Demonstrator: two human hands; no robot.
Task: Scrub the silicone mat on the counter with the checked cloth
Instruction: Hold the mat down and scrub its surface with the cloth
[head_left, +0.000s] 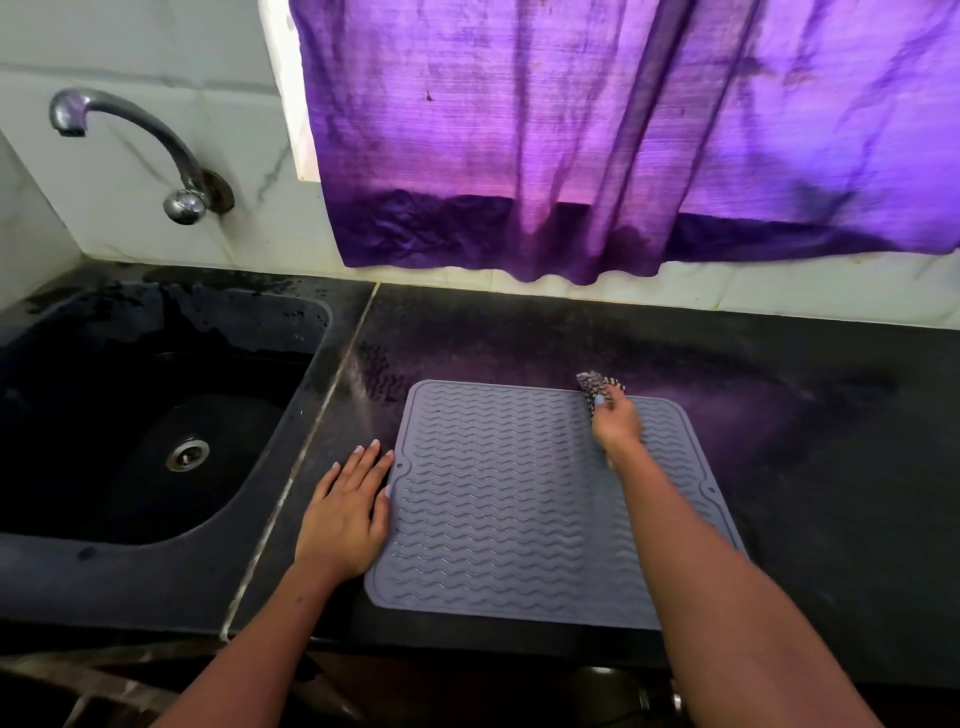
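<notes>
1. Both hands are at work: the right hand (615, 422) grips the bunched cloth (597, 385) at the far edge of the mat (498, 499), toward its far right corner, and the left hand (345, 512) lies flat with straight fingers on the worktop (805, 467), its thumb side touching the left edge of the mat.
2. Mat lies flat on the worktop, between the sink (156, 415) on the left and the bare dark surface on the right, its near edge close to the front edge of the worktop.
3. Cloth sits partly over the far edge of the mat, so I think a stroke may run off onto the worktop and miss the ribs.
4. Left hand presses beside the mat more than on it; a strong pull toward the person could make the mat slide or fold, in my judgement.
5. Near right corner of the mat is hidden under the right forearm.
6. Most of the cloth is covered by the fingers, so its size and its contact with the mat are hard to see.
7. Whether the mat is wet or dirty cannot be made out.
</notes>
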